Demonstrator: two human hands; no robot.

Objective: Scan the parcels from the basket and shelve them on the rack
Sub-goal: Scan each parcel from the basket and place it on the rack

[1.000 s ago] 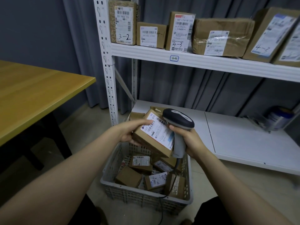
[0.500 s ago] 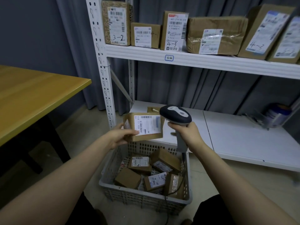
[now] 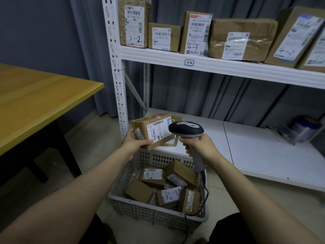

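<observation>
While the basket (image 3: 158, 210) sits on the floor, head view: left hand (image 3: 135, 144), grip pinching a labelled parcel (image 3: 152, 132), holds it above the basket's far rim. Right hand (image 3: 198, 147), grip wrapped round the scanner (image 3: 187, 132), just right of parcel. Rack (image 3: 219, 66) behind basket; desk (image 3: 35, 101) to its left.

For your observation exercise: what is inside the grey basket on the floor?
The basket holds about six small cardboard parcels, some with white labels, and the scanner's cable runs down into it. Whatever lies beneath the parcels is covered.
</observation>
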